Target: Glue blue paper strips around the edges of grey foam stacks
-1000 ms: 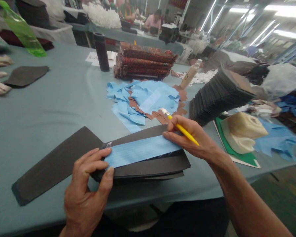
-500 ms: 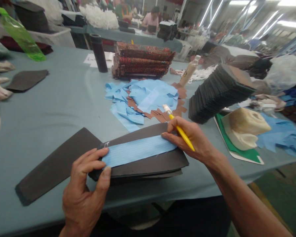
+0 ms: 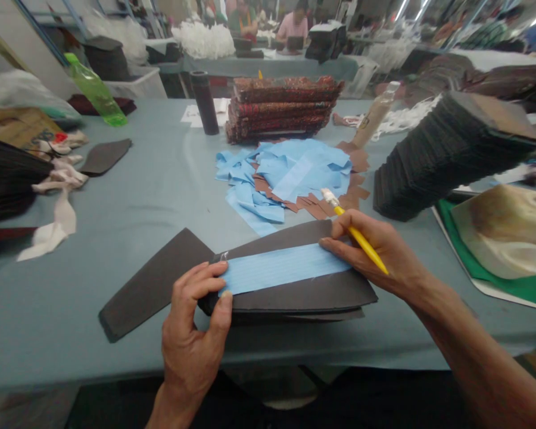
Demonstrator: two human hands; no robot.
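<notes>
A light blue fabric strip (image 3: 286, 267) lies lengthwise across a small stack of dark grey, tapered panels (image 3: 304, 293). At its left end, my left hand (image 3: 196, 322) grips the strip's edge between thumb and fingertips. My right hand (image 3: 370, 250) pinches the other end with thumb and forefinger. Tucked in that same hand is a yellow-handled brush (image 3: 360, 238), its whitish tip pointing up and away to the left. Another dark grey panel (image 3: 154, 286) lies on the table, partly under the stack's left end.
Beyond the stack lie blue fabric pieces (image 3: 304, 164) over brown zigzag-edged pieces (image 3: 315, 205). Farther back are a patterned fabric pile (image 3: 281, 107), a dark tube (image 3: 204, 104) and a bottle (image 3: 377, 113). A tall dark stack (image 3: 438, 155) leans at right, near a cream block (image 3: 500, 226).
My view has turned left, so everything appears shifted rightward and more of the table's left side shows. Both hands keep nearly the same places on the blue strip.
</notes>
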